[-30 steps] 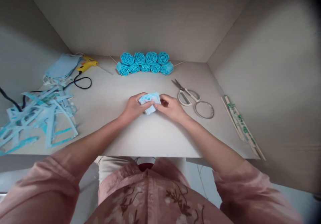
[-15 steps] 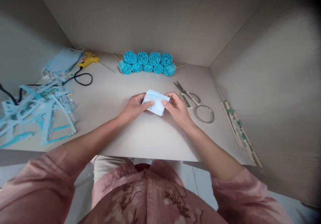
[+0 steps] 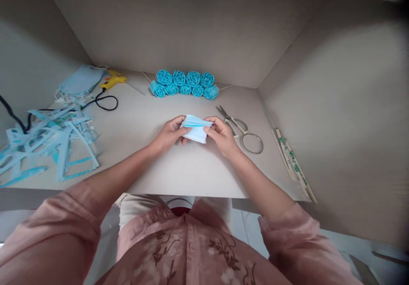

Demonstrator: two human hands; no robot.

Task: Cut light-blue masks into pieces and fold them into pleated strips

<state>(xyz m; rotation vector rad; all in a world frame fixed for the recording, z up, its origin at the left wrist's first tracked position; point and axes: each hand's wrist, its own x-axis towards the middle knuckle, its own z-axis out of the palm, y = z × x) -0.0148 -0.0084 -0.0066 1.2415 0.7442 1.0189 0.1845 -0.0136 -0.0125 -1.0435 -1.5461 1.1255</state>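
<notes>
Between both hands, above the middle of the desk, is a small stack of light-blue face mask fabric pieces (image 3: pixel 195 134). My left hand (image 3: pixel 171 134) grips its left edge, thumb on top and fingers beneath. On the opposite edge, my right hand (image 3: pixel 222 136) pinches the stack with the thumb over the front. The upper layers stand slightly apart, showing a brighter blue band. Scissors (image 3: pixel 232 121) with pale handles lie just beyond my right hand, beside a ring of thin wire (image 3: pixel 252 143).
Several blue fabric roses (image 3: pixel 185 84) lie stacked by the back wall. At the left are a yellow glue gun (image 3: pixel 113 79) with a black cord, whole face masks (image 3: pixel 81 80) and a heap of cut mask strips (image 3: pixel 60 142). Wooden sticks (image 3: pixel 295 165) lie along the right edge.
The top of the stack has shifted and its layers have parted a little, baring a bright blue band. The camera view has turned slightly; both hands keep their hold.
</notes>
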